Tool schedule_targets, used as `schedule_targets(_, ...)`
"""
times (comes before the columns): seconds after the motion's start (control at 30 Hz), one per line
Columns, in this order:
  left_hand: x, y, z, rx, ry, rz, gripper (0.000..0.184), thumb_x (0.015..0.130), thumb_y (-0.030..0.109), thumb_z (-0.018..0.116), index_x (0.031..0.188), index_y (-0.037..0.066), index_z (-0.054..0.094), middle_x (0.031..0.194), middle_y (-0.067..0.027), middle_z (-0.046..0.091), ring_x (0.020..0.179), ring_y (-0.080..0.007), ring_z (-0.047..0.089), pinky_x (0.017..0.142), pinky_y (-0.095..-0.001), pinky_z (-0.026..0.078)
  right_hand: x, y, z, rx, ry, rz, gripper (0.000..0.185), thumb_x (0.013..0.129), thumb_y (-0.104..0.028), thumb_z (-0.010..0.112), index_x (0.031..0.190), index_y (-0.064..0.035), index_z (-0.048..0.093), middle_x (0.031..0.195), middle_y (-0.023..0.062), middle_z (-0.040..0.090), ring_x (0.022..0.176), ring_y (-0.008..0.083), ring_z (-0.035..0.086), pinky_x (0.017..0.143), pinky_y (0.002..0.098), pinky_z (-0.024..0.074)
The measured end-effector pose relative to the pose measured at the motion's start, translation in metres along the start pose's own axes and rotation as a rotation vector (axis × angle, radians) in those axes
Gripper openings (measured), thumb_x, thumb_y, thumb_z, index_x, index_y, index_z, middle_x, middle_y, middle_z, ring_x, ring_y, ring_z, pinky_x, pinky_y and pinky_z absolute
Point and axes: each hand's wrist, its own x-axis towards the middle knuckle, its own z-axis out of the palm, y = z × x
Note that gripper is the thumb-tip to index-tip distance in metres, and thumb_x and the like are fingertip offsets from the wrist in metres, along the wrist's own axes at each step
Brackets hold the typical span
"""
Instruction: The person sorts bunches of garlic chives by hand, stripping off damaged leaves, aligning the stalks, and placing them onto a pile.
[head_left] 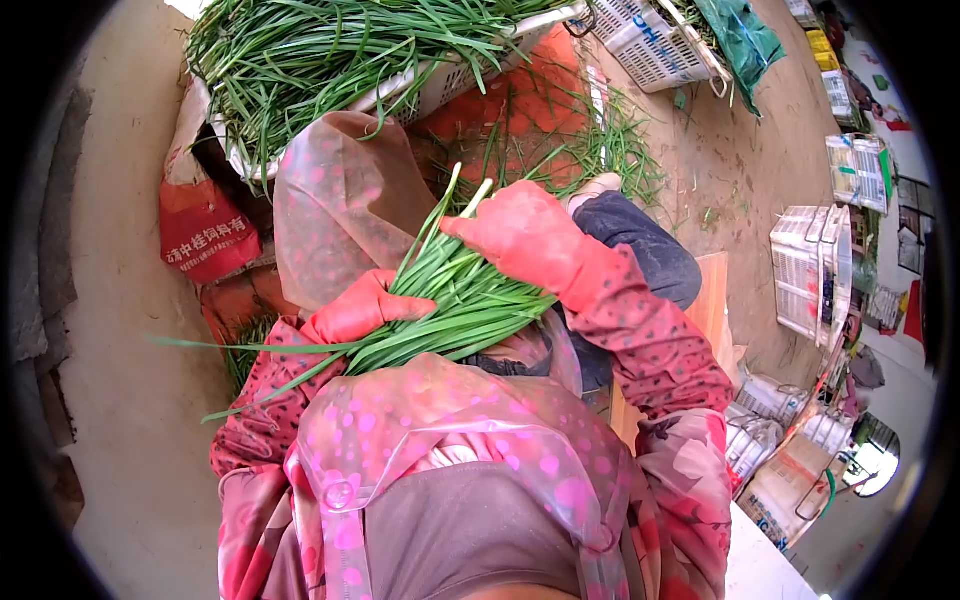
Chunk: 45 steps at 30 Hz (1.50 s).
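A bunch of garlic chives (pixel 460 310) lies across my lap, its pale stem ends pointing up and its long leaves trailing to the lower left. My left hand (pixel 365 308), in a red rubber glove, is wrapped round the left side of the bunch, thumb across the leaves. At the upper end my right hand (pixel 525 238), also gloved in red, has its fingers closed at a few whitish stems; the fingertips are partly hidden. A clear apron with pink dots (pixel 345 205) covers my knee and chest. Beyond it stands a white basket (pixel 450 90) heaped with more chives (pixel 330 60).
Loose chives (pixel 625 150) are scattered on a red sheet (pixel 500 110) and the floor. A red printed sack (pixel 205 225) sits at the left. Another white basket (pixel 655 50) with green plastic (pixel 745 40) stands at the back. White crates (pixel 810 265) line the right.
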Motion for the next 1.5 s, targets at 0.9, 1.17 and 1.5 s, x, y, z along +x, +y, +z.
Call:
schedule_targets(0.9, -0.007, -0.004, 0.003, -0.119, 0.103, 0.064, 0.031, 0.085, 0.018, 0.067, 0.108, -0.002, 0.064, 0.096, -0.006, 0.068, 0.08, -0.0128, 0.064, 0.074, -0.0262, 0.051, -0.05, 0.118, 0.036, 0.755, 0.407, 1.152, 0.015, 0.084, -0.012, 0.056, 0.096, -0.0065, 0.064, 0.094, 0.0086, 0.066, 0.085, 0.0217, 0.063, 0.068, 0.0342, 0.0499)
schedule_targets(1.17, -0.003, -0.014, -0.006, -0.228, 0.136, 0.045, 0.034, 0.086, 0.026, 0.065, 0.108, -0.001, 0.064, 0.091, -0.0056, 0.069, 0.074, -0.0126, 0.065, 0.069, -0.026, 0.053, -0.037, 0.039, 0.002, 1.183, 0.157, 0.711, 0.042, 0.085, -0.014, 0.066, 0.125, -0.0056, 0.056, 0.104, 0.0062, 0.066, 0.086, 0.0099, 0.063, 0.079, 0.0252, 0.0502)
schedule_targets(1.5, -0.006, -0.034, -0.026, -0.226, 0.104, 0.138, 0.031, 0.088, 0.029, 0.061, 0.1, 0.0, 0.065, 0.087, -0.005, 0.069, 0.072, -0.0113, 0.065, 0.066, -0.0258, 0.054, -0.064, 0.064, -0.006, 0.956, 0.533, 1.111, 0.015, 0.088, -0.016, 0.059, 0.086, -0.0031, 0.066, 0.08, 0.0072, 0.065, 0.073, 0.0143, 0.061, 0.07, 0.0287, 0.0498)
